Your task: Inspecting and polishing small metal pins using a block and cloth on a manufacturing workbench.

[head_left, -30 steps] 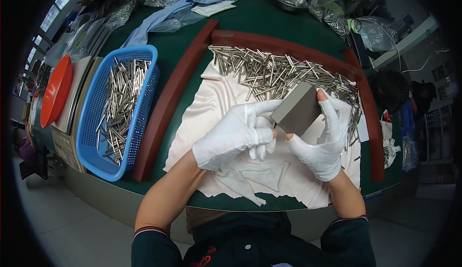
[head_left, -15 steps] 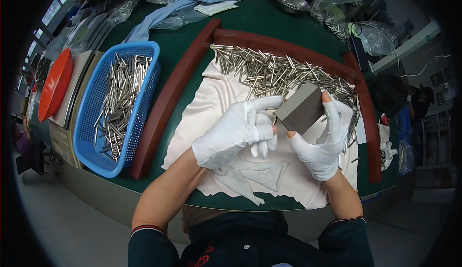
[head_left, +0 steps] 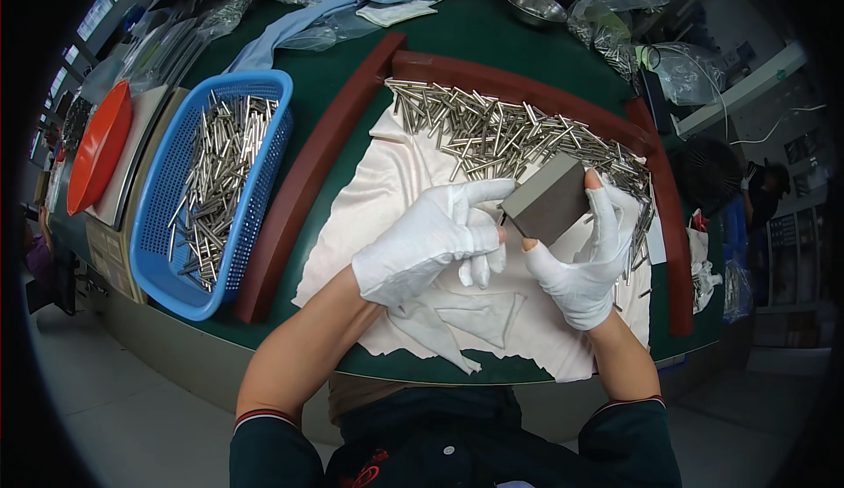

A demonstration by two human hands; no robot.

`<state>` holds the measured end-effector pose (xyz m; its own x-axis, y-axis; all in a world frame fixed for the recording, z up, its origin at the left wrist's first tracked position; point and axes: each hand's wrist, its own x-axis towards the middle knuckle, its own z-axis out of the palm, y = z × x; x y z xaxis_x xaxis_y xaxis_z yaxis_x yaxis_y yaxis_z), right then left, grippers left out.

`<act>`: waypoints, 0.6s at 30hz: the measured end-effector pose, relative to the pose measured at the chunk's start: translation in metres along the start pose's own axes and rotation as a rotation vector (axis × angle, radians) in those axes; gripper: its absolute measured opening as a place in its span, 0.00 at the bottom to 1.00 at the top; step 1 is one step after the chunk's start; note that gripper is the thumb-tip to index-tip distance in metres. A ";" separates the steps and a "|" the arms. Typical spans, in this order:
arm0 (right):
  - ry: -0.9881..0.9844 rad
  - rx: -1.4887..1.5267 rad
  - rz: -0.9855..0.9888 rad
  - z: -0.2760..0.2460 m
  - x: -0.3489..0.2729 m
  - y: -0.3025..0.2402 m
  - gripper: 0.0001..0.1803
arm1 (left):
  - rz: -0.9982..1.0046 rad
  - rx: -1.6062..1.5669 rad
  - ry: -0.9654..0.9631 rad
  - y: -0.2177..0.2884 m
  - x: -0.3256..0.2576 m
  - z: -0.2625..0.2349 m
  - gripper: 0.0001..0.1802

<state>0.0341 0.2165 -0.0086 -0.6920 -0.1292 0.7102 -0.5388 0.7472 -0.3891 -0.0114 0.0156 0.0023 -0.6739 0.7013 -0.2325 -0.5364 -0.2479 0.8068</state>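
Note:
A grey rectangular block (head_left: pixel 550 203) is tilted up over the cloth, held at its right side between the bare thumb tip and fingertip of my right hand (head_left: pixel 591 264), which wears a white glove. My left hand (head_left: pixel 440 237), gloved too, is at the block's left edge. Its index finger and thumb close on what looks like a metal pin, mostly hidden, with a small dark end showing by the block. Beyond both hands lies a heap of loose metal pins (head_left: pixel 492 132) on the pale pink cloth (head_left: pixel 352 224).
Dark red bars (head_left: pixel 308 171) frame the cloth on the left, back and right. To the left stands a blue basket (head_left: pixel 151 255) of pins, with an orange bowl (head_left: pixel 99 149) past it. Under my wrists lies a white cloth piece (head_left: pixel 479 319). A metal bowl (head_left: pixel 534 4) sits far back.
The whole view has shifted very slightly. Both hands and the block keep nearly the same pose.

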 end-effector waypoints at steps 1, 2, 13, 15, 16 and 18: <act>-0.003 0.002 -0.001 0.001 0.001 -0.001 0.47 | 0.000 -0.002 0.003 -0.001 0.001 0.004 0.19; -0.001 0.000 0.006 0.003 0.003 -0.004 0.47 | -0.053 0.091 0.002 -0.002 0.002 0.010 0.23; 0.019 -0.015 -0.007 0.001 0.001 -0.001 0.49 | -0.024 -0.131 -0.079 -0.002 0.001 0.000 0.32; 0.009 -0.020 -0.014 0.000 0.000 0.000 0.49 | 0.006 -0.210 -0.146 -0.004 0.002 -0.001 0.31; 0.017 -0.015 -0.004 0.001 0.002 -0.001 0.49 | 0.007 -0.213 -0.145 -0.006 0.003 0.003 0.31; 0.042 0.005 -0.002 0.004 0.004 -0.003 0.49 | -0.070 -0.077 -0.076 -0.008 0.004 0.009 0.35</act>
<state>0.0308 0.2110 -0.0072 -0.6702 -0.1036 0.7349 -0.5427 0.7438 -0.3901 -0.0050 0.0265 -0.0001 -0.5946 0.7667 -0.2422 -0.6198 -0.2453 0.7454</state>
